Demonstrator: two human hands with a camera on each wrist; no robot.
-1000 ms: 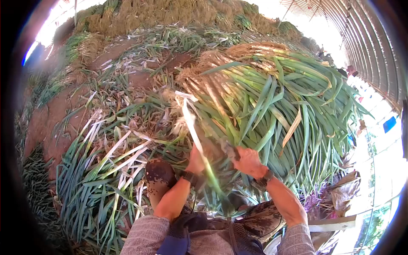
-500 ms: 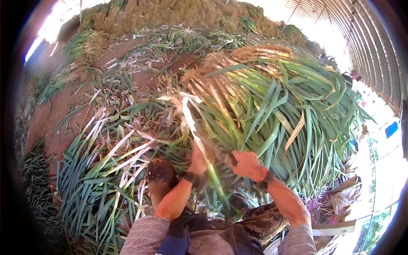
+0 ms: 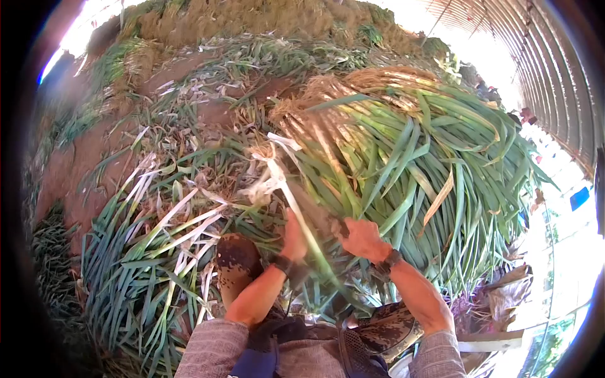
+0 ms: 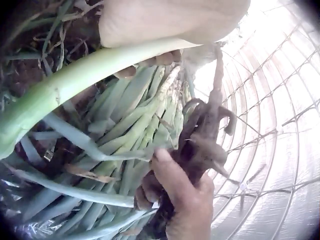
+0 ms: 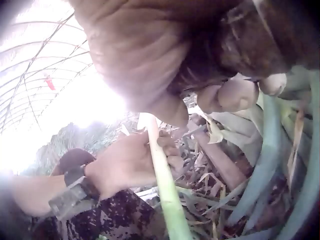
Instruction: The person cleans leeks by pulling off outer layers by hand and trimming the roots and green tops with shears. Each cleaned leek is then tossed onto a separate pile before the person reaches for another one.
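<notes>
My left hand point(image 3: 294, 238) grips a long green onion point(image 3: 301, 223) by its pale shaft. Its root end points away from me, with loose whitish skin point(image 3: 261, 183) blurred around it, and the green leaves hang toward my lap. In the right wrist view, the fingers of this hand curl round the shaft point(image 5: 162, 172). Beside it, my right hand point(image 3: 367, 242) holds a dark, grimy air blow gun point(image 4: 200, 137) with a thin nozzle, seen best in the left wrist view. The nozzle end is close to the onion's shaft.
A big heap of untrimmed green onions point(image 3: 416, 151) with brown roots lies at right. Onions with bare white shafts point(image 3: 170, 239) lie at left. Peeled scraps point(image 3: 195, 120) litter the soil ahead. A bent knee point(image 3: 236, 264) is left of my hands. A ribbed plastic tunnel point(image 3: 554, 75) arches overhead.
The onion has turned in my left hand, its leafy end swinging to the right. Loose skin now flares left of the shaft near the roots. Both hands stay almost in place.
</notes>
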